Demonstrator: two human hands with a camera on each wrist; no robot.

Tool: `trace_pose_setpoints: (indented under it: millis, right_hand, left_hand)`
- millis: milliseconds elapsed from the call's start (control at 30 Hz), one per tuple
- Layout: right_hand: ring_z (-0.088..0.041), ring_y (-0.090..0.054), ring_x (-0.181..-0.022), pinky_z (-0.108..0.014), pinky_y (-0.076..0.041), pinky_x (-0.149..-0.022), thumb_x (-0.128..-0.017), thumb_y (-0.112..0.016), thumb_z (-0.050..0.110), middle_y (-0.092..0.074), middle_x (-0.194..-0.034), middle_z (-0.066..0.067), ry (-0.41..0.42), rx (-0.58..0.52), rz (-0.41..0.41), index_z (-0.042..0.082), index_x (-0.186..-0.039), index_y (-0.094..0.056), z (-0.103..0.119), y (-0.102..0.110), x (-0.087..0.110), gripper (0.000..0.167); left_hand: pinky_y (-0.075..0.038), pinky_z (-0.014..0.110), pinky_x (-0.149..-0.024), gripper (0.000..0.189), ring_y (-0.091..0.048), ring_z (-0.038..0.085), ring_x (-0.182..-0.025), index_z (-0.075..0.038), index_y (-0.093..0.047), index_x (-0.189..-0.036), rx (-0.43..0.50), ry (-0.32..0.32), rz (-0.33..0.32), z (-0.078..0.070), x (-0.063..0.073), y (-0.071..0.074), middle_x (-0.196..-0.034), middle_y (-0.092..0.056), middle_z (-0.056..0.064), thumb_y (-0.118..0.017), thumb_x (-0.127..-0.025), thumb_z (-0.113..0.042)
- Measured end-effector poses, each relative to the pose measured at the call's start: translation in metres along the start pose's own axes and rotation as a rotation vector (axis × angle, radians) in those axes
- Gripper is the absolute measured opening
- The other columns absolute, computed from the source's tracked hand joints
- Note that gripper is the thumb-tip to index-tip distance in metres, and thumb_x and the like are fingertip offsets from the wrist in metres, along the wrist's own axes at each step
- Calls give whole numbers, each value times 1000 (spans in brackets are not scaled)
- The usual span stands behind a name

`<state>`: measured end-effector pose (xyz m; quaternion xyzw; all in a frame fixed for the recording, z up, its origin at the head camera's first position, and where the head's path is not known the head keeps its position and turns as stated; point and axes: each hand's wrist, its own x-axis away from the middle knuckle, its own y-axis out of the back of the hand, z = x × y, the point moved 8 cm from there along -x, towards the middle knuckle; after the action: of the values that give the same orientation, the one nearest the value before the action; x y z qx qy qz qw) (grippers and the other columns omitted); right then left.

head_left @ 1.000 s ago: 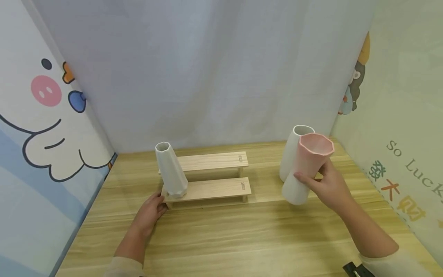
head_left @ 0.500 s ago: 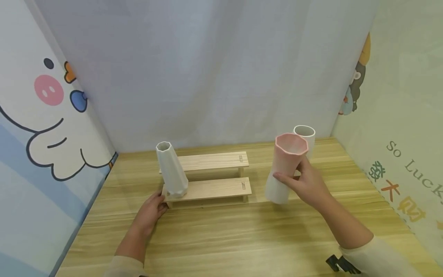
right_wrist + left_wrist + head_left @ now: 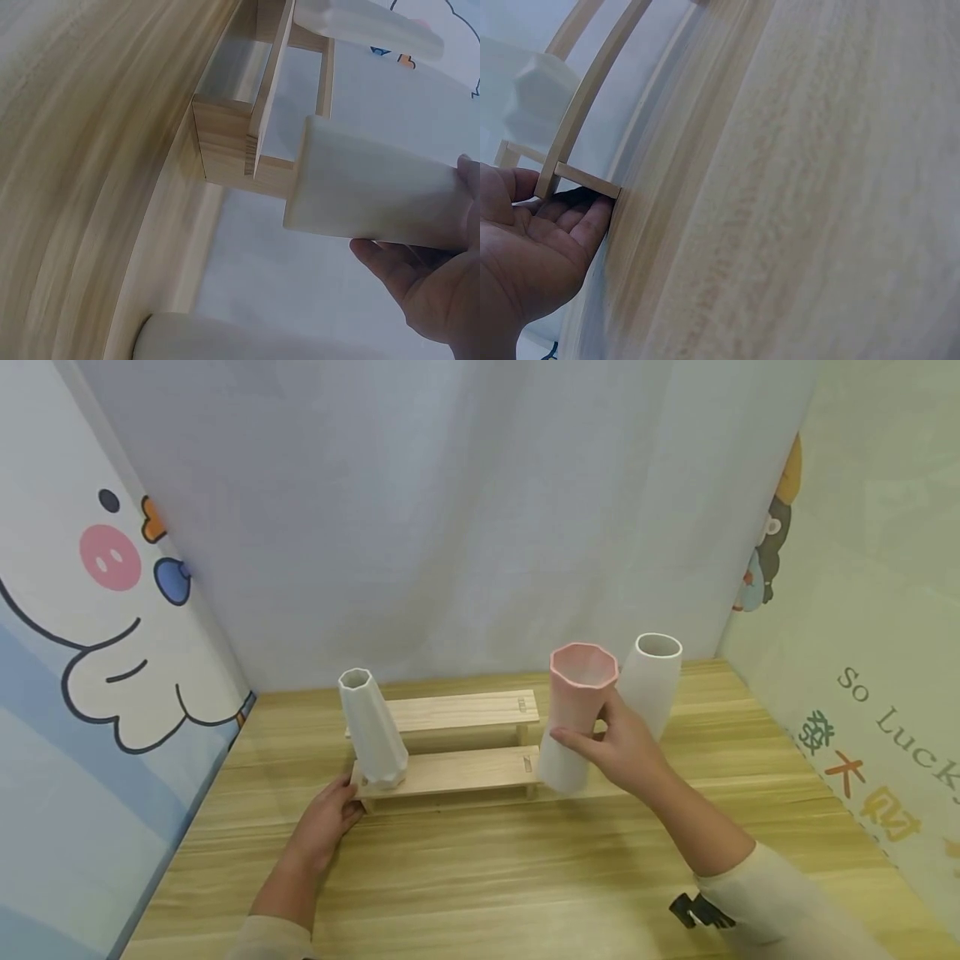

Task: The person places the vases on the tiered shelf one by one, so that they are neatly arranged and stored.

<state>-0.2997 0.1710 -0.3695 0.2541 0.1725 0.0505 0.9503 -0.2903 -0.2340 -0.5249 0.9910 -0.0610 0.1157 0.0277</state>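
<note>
My right hand [image 3: 626, 752] grips a tall vase [image 3: 577, 718], pink at its faceted rim and fading to white below. It hovers upright beside the right end of a two-tier wooden stand [image 3: 457, 770]. In the right wrist view the vase's pale base [image 3: 330, 172] overlaps the stand's end. My left hand [image 3: 322, 818] pinches the left end of the lower shelf; in the left wrist view the thumb is at the plank [image 3: 592, 97] and the fingers are curled under it. A white faceted vase [image 3: 372, 731] stands on the lower shelf's left end.
A smooth white vase [image 3: 651, 685] stands on the wooden table [image 3: 465, 877] at the back right, partly behind my right hand. A grey curtain [image 3: 465, 527] closes off the back, and printed panels stand along both sides.
My right hand has carried the pink-and-white vase leftward from in front of the smooth white vase to the stand's right end. The left hand has stayed at the stand.
</note>
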Motion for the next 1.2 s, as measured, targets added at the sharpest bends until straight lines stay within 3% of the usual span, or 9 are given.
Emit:
trace_pose_setpoints:
  millis: [667, 1200]
  right_hand:
    - [-22, -62, -106, -40, -59, -81, -81, -77, 51, -63, -119, -4, 24, 27, 34, 22, -138, -42, 11, -38, -27, 73]
    - [-21, -62, -102, -41, -57, -79, -81, -76, 54, -63, -117, -1, 2, 36, 70, 20, -136, -43, 12, -61, -37, 73]
  left_hand:
    - [-29, 44, -118, 57, -31, 35, -143, 1, -12, -156, -2, -2, 2, 1, -1, 0, -158, -24, 25, -26, -109, -27]
    - [-30, 42, -117, 57, -33, 34, -142, 1, -12, -156, -5, 16, -13, 4, -3, 2, -157, -26, 24, -27, -109, -27]
